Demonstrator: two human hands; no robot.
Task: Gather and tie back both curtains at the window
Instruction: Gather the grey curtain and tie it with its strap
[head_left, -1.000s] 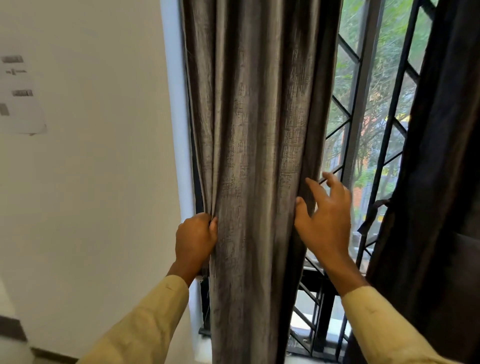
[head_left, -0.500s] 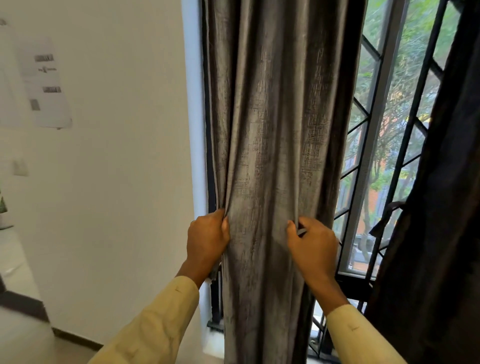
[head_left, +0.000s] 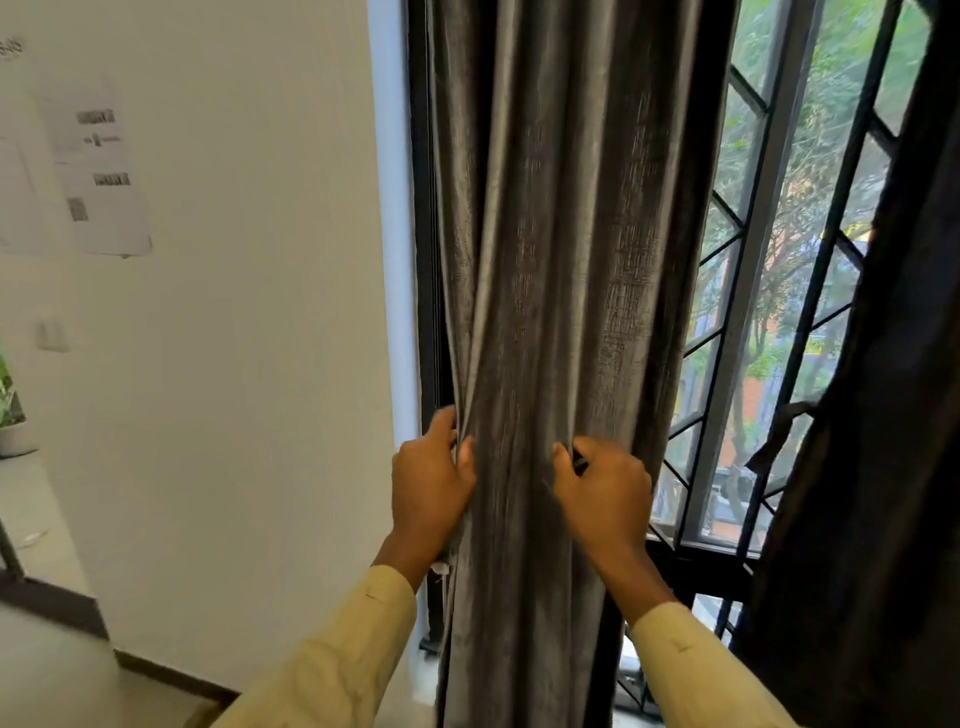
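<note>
both hands (head_left: 431, 493) closer, curtain (head_left: 561, 260) bunched tighter

Setting: interior room, home or small office; which one cannot be told. Landmark: tall window with black diamond-pattern metal grille (head_left: 748, 291), trees and a street outside. Left of window: plain white painted wall (head_left: 234, 364) bearing printed white paper notices (head_left: 98, 171) and a pale wall switch (head_left: 51, 335). Far left of window: green potted plant (head_left: 8, 410). Below the wall: dark skirting board (head_left: 171, 675).
</note>
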